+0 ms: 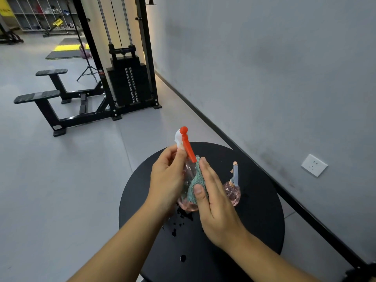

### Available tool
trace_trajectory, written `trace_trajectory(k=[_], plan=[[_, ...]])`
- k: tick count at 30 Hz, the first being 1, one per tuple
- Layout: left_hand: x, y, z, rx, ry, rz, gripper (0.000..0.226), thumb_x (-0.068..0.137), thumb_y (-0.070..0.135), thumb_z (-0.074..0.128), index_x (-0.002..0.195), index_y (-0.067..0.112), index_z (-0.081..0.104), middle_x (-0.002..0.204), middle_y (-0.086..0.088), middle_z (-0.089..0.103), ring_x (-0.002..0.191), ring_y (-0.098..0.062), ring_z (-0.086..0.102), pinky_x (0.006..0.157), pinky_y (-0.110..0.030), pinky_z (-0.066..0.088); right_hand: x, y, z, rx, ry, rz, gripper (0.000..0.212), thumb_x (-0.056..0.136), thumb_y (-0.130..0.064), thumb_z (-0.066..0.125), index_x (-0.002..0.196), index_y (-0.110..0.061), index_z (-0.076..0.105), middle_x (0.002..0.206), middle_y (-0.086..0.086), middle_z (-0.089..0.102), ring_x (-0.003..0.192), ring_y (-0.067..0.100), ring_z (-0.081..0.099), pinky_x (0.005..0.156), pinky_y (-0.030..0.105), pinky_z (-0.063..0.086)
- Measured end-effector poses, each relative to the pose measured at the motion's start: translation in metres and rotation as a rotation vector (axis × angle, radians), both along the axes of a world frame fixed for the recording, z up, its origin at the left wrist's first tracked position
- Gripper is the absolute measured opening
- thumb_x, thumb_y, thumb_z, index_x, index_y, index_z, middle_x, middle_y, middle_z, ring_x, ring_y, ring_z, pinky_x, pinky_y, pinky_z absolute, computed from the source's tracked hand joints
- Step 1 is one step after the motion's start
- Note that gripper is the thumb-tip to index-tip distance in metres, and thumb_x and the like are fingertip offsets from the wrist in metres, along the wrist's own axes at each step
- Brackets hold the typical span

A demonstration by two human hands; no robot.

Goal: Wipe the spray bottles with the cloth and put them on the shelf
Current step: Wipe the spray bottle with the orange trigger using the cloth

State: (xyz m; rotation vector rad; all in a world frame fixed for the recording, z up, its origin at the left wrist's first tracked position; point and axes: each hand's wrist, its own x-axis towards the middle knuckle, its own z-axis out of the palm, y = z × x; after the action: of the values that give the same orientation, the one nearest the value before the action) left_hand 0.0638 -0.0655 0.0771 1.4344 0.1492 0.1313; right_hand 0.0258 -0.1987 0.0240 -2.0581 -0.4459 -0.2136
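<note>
Slippage is the chief risk at this moment: the pink spray bottle with the red trigger (188, 176) is held tilted above the round black worktop (254, 220), with the left hand (166, 178) curled round its neck and upper body, while the teal cloth (196, 186) is pressed against its side by the flat fingers and thumb of the right hand (213, 196). Water drops (179, 222) are seen on the worktop below, so the plastic is judged to be wet, and a firm rub could twist the bottle out of the left grip or knock it onto the second spray bottle (233, 190), which stands just beside it and could be toppled. Both bottles are of clear pink plastic; whether any liquid is held inside cannot be told, though they look nearly empty. No shelf for the task is clearly made out nearby, so the carry is judged to be outstanding.
</note>
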Motion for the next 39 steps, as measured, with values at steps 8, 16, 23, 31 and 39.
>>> trace_trajectory(k=[8, 16, 23, 31, 39], plan=[[0.004, 0.008, 0.008, -0.103, -0.022, 0.021, 0.047, 0.074, 0.047, 0.088, 0.105, 0.013, 0.080, 0.092, -0.008, 0.078, 0.079, -0.018, 0.076, 0.073, -0.034, 0.065, -0.001, -0.003, 0.004, -0.006, -0.002, 0.029, 0.056, 0.113, -0.045, 0.029, 0.163, -0.045, 0.003, 0.170, -0.031, 0.006, 0.158, -0.004, 0.006, 0.129, 0.043, 0.026], [-0.001, 0.004, 0.006, -0.104, 0.065, -0.033, 0.038, 0.095, 0.052, 0.072, 0.110, 0.019, 0.081, 0.107, -0.005, 0.084, 0.102, -0.026, 0.081, 0.094, -0.044, 0.062, 0.000, 0.003, 0.009, -0.018, -0.015, 0.017, 0.053, 0.113, -0.039, 0.030, 0.160, -0.046, 0.006, 0.170, -0.030, 0.008, 0.157, -0.006, 0.006, 0.130, 0.035, 0.020], [0.002, 0.008, 0.007, -0.149, 0.028, -0.056, 0.051, 0.099, 0.051, 0.068, 0.126, 0.007, 0.073, 0.116, -0.009, 0.082, 0.109, -0.031, 0.079, 0.091, -0.044, 0.065, -0.005, -0.002, 0.005, -0.029, -0.006, 0.011, 0.054, 0.112, -0.038, 0.030, 0.161, -0.042, 0.005, 0.172, -0.024, 0.009, 0.157, -0.006, 0.006, 0.131, 0.032, 0.017], [-0.001, 0.006, 0.002, -0.144, 0.031, -0.061, 0.033, 0.085, 0.032, 0.090, 0.101, 0.006, 0.077, 0.089, -0.011, 0.078, 0.085, -0.028, 0.079, 0.084, -0.043, 0.066, -0.008, -0.002, 0.008, 0.014, -0.019, -0.008, 0.054, 0.113, -0.038, 0.030, 0.162, -0.038, 0.008, 0.173, -0.019, 0.013, 0.158, -0.002, 0.010, 0.130, 0.035, 0.021], [-0.001, 0.006, 0.003, -0.166, 0.046, 0.015, 0.022, 0.088, 0.033, 0.086, 0.084, 0.012, 0.080, 0.084, -0.011, 0.077, 0.079, -0.023, 0.076, 0.079, -0.038, 0.061, -0.011, 0.000, 0.008, 0.037, 0.028, 0.008, 0.054, 0.113, -0.036, 0.032, 0.162, -0.039, 0.010, 0.172, -0.023, 0.012, 0.157, -0.006, 0.008, 0.130, 0.032, 0.020]])
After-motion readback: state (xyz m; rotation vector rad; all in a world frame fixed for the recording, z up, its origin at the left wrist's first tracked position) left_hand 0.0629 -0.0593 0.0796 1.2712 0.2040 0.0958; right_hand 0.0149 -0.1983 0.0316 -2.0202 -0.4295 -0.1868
